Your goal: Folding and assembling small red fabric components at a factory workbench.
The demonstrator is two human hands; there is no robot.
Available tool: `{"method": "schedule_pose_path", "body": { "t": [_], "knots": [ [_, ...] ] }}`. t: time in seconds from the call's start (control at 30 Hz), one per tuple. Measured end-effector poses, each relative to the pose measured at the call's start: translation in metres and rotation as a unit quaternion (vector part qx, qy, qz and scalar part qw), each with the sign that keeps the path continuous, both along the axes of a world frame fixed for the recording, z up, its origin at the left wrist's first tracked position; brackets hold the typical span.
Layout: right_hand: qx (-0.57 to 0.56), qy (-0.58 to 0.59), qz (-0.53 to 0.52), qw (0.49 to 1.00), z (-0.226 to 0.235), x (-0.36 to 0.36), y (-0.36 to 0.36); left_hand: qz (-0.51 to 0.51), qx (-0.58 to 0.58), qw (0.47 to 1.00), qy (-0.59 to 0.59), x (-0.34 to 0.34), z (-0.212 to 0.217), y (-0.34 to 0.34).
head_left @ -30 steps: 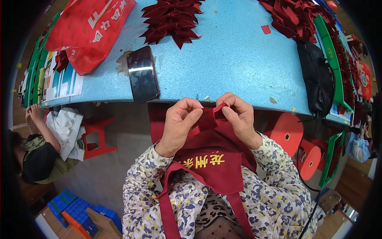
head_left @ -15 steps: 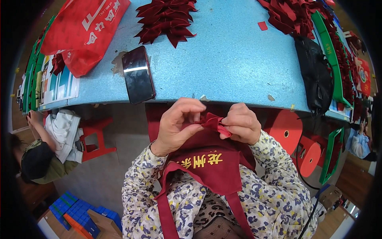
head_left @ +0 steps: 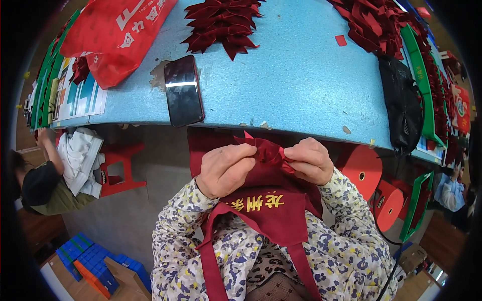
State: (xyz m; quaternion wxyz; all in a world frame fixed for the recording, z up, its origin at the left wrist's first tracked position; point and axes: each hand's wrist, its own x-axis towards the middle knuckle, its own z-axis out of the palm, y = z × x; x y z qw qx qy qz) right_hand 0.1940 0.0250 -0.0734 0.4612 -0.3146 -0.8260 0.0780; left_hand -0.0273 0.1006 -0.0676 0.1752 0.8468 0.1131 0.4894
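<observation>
A dark red ribbon bow [head_left: 270, 154] is held between my two hands, in front of the apron and just short of the table edge. My left hand [head_left: 227, 169] pinches its left side between thumb and fingers. On the other side, my right hand [head_left: 310, 160] grips the bow's right end, where a brighter red face of the ribbon shows. Part of the bow is hidden behind my fingertips. Beyond, on the blue table [head_left: 286, 75], lies a row of similar dark red bows [head_left: 222, 25].
A black phone [head_left: 183, 93] lies near the table edge, beside a red plastic bag [head_left: 113, 45]. At right are a heap of red bows [head_left: 369, 25], a black pouch [head_left: 400, 103] and a green tray [head_left: 419, 75]. Red spools [head_left: 360, 168] stand below. Another person [head_left: 42, 170] sits at left.
My left fingers have closed in on the bow from a looser, curved hold. The bow now looks more spread out, with a pointed tail showing at its upper left. The view has shifted slightly.
</observation>
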Motion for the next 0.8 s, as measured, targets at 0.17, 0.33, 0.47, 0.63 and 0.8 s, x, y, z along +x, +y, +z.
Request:
{"method": "schedule_pose_path", "body": {
  "t": [0.17,0.33,0.47,0.63,0.8],
  "knots": [
    [0.007,0.0,0.009,1.0,-0.001,-0.003,0.0,0.0,-0.011,1.0,-0.001,0.0,0.003,-0.006],
    [0.033,0.032,0.021,0.999,-0.006,-0.009,0.001,-0.035,-0.011,0.999,0.022,-0.002,0.002,-0.004],
    [0.0,0.056,0.013,0.998,-0.011,-0.016,0.001,-0.007,-0.064,0.998,0.0,-0.004,-0.002,-0.009],
    [-0.028,0.128,-0.003,0.991,-0.015,-0.025,0.002,-0.001,-0.096,0.995,-0.035,-0.001,-0.005,-0.01],
    [-0.042,0.16,-0.045,0.985,-0.017,-0.023,0.005,0.014,-0.118,0.992,-0.037,0.008,-0.002,-0.006]
  ]
}}
